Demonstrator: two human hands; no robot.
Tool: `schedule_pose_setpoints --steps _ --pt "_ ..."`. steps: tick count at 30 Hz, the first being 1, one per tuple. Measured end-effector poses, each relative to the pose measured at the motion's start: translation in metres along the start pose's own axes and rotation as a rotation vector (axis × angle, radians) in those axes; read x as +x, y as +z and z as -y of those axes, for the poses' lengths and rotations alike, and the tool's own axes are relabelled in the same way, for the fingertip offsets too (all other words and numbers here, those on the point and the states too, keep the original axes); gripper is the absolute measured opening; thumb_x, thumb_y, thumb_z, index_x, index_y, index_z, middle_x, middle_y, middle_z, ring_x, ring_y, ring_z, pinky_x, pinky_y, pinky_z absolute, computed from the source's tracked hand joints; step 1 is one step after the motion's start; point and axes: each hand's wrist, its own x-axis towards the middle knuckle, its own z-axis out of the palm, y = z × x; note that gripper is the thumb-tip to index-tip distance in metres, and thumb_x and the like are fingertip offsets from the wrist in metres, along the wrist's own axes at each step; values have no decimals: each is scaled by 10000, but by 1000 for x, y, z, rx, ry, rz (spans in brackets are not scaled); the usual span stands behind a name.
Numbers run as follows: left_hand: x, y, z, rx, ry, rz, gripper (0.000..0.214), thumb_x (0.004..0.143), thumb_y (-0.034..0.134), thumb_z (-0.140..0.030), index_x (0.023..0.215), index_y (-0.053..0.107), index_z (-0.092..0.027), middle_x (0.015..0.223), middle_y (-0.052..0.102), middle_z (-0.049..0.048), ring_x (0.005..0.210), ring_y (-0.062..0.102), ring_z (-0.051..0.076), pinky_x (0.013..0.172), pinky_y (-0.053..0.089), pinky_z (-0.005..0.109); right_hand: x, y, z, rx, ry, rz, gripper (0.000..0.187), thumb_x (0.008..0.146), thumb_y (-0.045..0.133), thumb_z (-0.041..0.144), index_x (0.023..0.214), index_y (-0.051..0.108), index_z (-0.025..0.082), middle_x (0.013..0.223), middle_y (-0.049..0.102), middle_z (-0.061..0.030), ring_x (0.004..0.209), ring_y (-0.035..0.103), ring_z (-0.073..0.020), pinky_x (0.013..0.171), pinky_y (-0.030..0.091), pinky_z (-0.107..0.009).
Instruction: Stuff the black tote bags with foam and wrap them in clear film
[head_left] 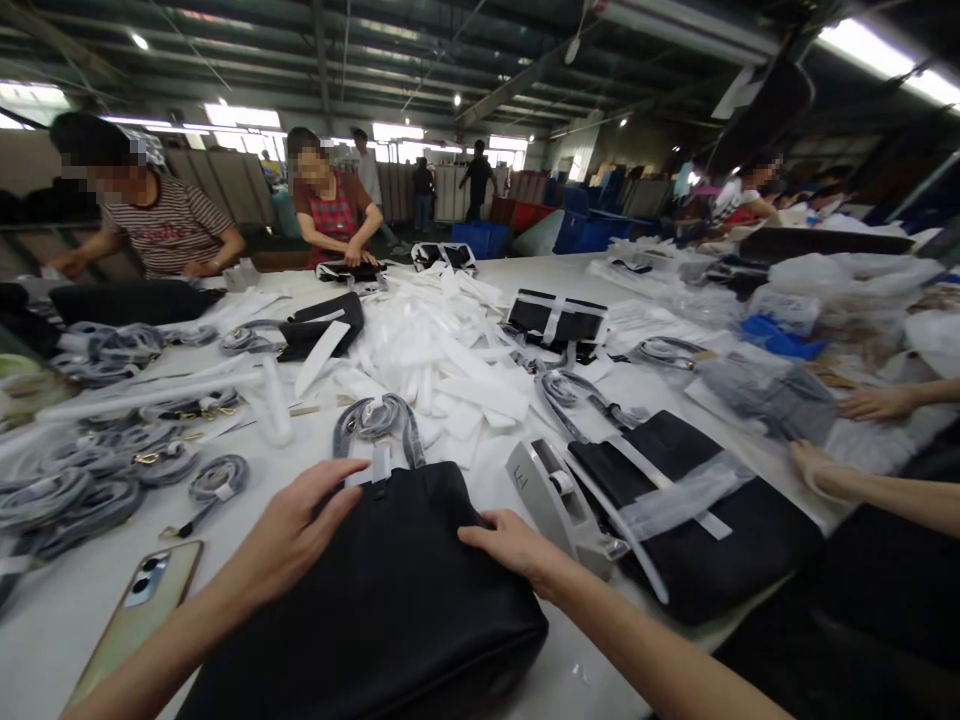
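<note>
A black handbag lies before me on the white table, its wrapped grey handles pointing away from me. My left hand is over the bag's upper left, thumb and forefinger apart beside the pale wrapped tab at the bag's mouth. At the right edge of the bag, my right hand grips its side, with the thumb on top and the other fingers partly hidden. Just beyond that hand stands a grey tape dispenser. A phone lies under my left forearm.
Coiled wrapped straps crowd the left side. White foam sheets heap up in the middle. Another black bag lies at right, near a co-worker's hands on plastic wrapping. Two co-workers are across the table.
</note>
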Motion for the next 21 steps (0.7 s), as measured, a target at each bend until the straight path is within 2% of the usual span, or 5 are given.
schedule_pose_setpoints --steps 4,9,13,17,21 --pt "109 84 -38 -51 354 411 440 958 339 -465 1007 694 -211 1187 640 47 1260 445 236 1113 303 379 -26 -6 -19 -71 -100 -47 301 750 625 381 919 689 140 870 737 -59 816 672 -212 631 502 -247" --pt "129 163 -14 -46 281 604 452 919 475 -516 727 638 -141 703 638 23 721 618 166 766 512 348 -29 -6 -42 -36 -121 -100 277 744 590 380 841 698 144 770 716 -41 751 645 -210 577 453 -242" --pt "118 170 -5 -91 141 618 435 982 366 -440 969 627 -92 958 621 22 882 622 187 800 515 348 -24 -6 -56 153 -110 -77 334 711 597 341 942 696 121 758 708 -49 751 646 -218 647 483 -277" --pt "112 153 -13 -154 36 635 344 967 437 -391 1110 588 -116 1104 597 55 985 600 231 827 528 398 -33 -16 -64 106 -201 -139 626 792 561 463 1319 498 132 1012 691 -114 874 649 -235 848 502 -381" --pt "92 120 -13 -217 -66 629 422 989 345 -406 1131 576 -83 1146 567 53 959 603 197 850 518 371 -51 -34 -61 -253 -390 -59 773 646 770 452 1340 500 244 1547 255 -135 1270 468 -306 1002 443 -395"
